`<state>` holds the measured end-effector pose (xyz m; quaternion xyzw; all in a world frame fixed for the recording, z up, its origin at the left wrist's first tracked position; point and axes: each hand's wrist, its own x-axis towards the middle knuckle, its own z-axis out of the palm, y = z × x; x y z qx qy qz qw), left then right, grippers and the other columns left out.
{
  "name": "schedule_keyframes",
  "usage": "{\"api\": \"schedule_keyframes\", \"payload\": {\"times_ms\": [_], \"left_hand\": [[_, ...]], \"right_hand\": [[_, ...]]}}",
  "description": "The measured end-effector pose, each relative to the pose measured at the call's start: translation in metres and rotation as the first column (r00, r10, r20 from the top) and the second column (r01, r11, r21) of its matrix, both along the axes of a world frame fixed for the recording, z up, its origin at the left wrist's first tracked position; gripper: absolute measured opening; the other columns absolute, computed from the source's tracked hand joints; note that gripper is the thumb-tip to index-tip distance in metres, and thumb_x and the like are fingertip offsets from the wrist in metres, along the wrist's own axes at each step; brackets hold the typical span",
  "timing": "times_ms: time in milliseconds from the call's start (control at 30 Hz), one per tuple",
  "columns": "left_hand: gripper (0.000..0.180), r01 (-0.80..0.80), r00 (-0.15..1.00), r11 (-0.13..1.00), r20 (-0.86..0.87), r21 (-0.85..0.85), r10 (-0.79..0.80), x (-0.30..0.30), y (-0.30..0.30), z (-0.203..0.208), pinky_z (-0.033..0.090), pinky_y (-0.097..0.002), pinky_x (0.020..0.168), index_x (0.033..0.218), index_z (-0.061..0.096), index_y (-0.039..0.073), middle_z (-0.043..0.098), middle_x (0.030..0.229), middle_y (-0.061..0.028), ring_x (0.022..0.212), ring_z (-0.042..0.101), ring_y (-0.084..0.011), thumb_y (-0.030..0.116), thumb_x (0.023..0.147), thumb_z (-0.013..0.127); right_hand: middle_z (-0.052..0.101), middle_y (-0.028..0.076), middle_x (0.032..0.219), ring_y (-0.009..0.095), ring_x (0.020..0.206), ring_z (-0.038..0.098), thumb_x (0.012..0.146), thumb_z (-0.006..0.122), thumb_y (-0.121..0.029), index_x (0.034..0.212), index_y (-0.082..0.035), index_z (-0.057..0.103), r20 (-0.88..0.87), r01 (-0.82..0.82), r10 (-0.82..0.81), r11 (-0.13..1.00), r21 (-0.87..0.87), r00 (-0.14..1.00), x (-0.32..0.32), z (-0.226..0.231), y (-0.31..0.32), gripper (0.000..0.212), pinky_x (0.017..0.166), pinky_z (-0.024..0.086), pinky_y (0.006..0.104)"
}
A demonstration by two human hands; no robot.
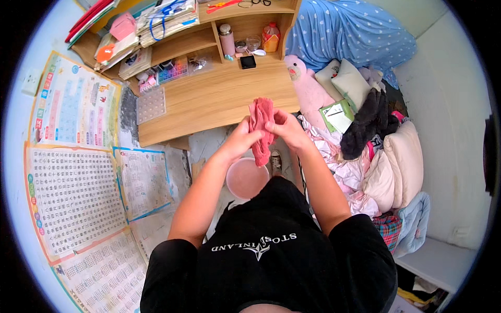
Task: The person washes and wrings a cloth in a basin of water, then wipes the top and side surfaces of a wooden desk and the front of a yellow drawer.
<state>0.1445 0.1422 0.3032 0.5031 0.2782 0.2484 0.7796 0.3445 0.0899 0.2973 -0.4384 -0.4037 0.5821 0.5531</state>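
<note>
A bunched, folded pinkish-red cloth (264, 112) hangs between my two hands, in front of my body near the desk's front edge. My left hand (240, 140) grips its left side, thumb pressed on the front. On the other side, my right hand (288, 130) pinches the cloth with the thumb over it and the fingers behind. The cloth's lower end dangles above a round, pale pink basin (245, 180) that stands below, its right part beside my shoe (276, 160).
Ahead is a wooden desk (219, 96) with shelves holding papers, a pink thermos (227, 40) and a small black box (248, 62). To the right lie a pink plush toy (313, 94), pillows (399, 161) and heaped clothes. Posters (75, 198) cover the left wall.
</note>
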Motion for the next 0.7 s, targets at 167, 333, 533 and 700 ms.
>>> {"api": "schedule_keyframes", "payload": {"times_ms": [167, 333, 533, 700], "left_hand": [[0.055, -0.085, 0.996, 0.954, 0.013, -0.288, 0.093, 0.054, 0.057, 0.016, 0.060, -0.0447, 0.101, 0.156, 0.044, 0.001, 0.068, 0.133, -0.0137, 0.115, 0.072, -0.0252, 0.019, 0.106, 0.058], [0.046, -0.139, 0.970, 0.989, -0.195, 0.055, 0.147, 0.102, 0.102, 0.009, 0.059, -0.0421, 0.100, 0.148, 0.052, 0.001, 0.070, 0.128, -0.0115, 0.112, 0.072, -0.0239, 0.017, 0.105, 0.059], [0.039, -0.297, 0.955, 0.890, -0.087, -0.346, 0.285, 0.111, 0.158, -0.003, 0.059, -0.0432, 0.100, 0.144, 0.054, 0.002, 0.067, 0.133, -0.0106, 0.111, 0.071, -0.0237, 0.013, 0.106, 0.057], [0.040, -0.281, 0.959, 0.913, -0.059, -0.297, 0.276, 0.099, 0.215, -0.029, 0.059, -0.0415, 0.097, 0.145, 0.055, 0.005, 0.069, 0.123, -0.0096, 0.108, 0.073, -0.0247, 0.016, 0.107, 0.060]], "right_hand": [[0.073, 0.003, 0.118, 0.016, 0.107, 0.069, 0.102, 0.080, -0.033, 0.131, -0.005, 0.068, -0.236, -0.093, 0.033, 0.964, -0.250, 0.971, 0.074, 0.003, 0.064, 0.042, 0.095, 0.056, 0.0340], [0.074, 0.009, 0.122, 0.017, 0.116, 0.069, 0.101, 0.080, -0.035, 0.139, 0.003, 0.064, -0.028, 0.042, -0.048, 0.981, -0.189, 0.998, 0.099, 0.000, 0.110, 0.056, 0.103, 0.055, 0.0382], [0.075, 0.008, 0.111, 0.014, 0.099, 0.069, 0.104, 0.076, -0.028, 0.134, 0.004, 0.068, 0.095, -0.037, 0.058, 0.976, -0.216, 0.994, 0.127, -0.008, 0.167, 0.045, 0.088, 0.057, 0.0327], [0.077, 0.006, 0.109, 0.013, 0.095, 0.071, 0.104, 0.076, -0.020, 0.132, 0.003, 0.071, 0.488, 0.237, -0.126, 0.956, -0.172, 0.864, 0.128, -0.012, 0.202, 0.037, 0.084, 0.058, 0.0304]]}}
